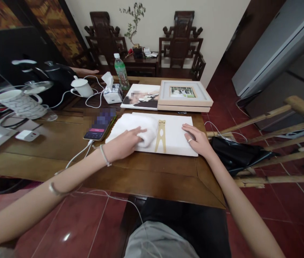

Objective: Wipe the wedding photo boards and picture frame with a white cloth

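Observation:
A flat white panel (177,136) lies near the front edge of the table, with a gold strut (162,134) standing out along its middle, like the back of a frame. My left hand (126,142) is closed on a fluffy white cloth (133,125) that covers the panel's left part; some fingertips are hidden in its folds. Fingers stretched out, my right hand (197,139) rests on the panel's right edge and holds nothing. Left of the cloth lies a phone (100,125) with its screen lit and a white cable plugged in.
Behind the panel are stacked wooden picture frames (205,98) and a photo print (142,99). A tissue box (112,95), green-labelled bottle (121,71), lidded cup (82,87), mug (20,104) and loose cables stand farther left. Another person's hand (90,71) shows behind the kettle.

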A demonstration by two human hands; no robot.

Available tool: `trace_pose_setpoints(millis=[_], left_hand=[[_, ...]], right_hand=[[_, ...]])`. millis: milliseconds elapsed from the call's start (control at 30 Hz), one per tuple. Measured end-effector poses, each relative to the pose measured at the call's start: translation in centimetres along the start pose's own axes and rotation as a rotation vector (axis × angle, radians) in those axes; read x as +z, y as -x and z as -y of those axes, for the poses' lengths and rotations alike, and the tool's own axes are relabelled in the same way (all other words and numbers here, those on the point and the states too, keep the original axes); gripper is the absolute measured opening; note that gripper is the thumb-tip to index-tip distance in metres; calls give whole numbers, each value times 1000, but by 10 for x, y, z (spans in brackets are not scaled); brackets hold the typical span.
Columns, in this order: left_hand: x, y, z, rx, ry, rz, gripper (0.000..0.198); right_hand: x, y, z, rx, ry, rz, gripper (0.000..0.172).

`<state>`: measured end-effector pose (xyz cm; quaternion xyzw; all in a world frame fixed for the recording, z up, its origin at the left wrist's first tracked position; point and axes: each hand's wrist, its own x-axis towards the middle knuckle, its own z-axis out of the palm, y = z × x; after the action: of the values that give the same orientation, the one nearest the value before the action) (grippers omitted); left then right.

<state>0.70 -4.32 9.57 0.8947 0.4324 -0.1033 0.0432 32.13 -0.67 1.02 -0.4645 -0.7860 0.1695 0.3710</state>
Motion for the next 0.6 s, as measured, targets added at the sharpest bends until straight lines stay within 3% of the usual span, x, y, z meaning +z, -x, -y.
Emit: trace_pose_setpoints(millis=[133, 267, 367, 600], left_hand=[[12, -39, 24, -101, -101, -65, 49], [14, -50, 23, -172, -118, -85, 51], [11, -34, 7, -163, -95, -45, 54], [14, 36, -47, -88, -107, 55, 48]], right_hand=[[0, 0, 0, -5, 0, -2, 34], [0, 0, 0, -14, 9, -1, 34], [0, 0, -1, -12, 12, 4, 34], [2, 0, -2, -21, 22, -1, 34]])
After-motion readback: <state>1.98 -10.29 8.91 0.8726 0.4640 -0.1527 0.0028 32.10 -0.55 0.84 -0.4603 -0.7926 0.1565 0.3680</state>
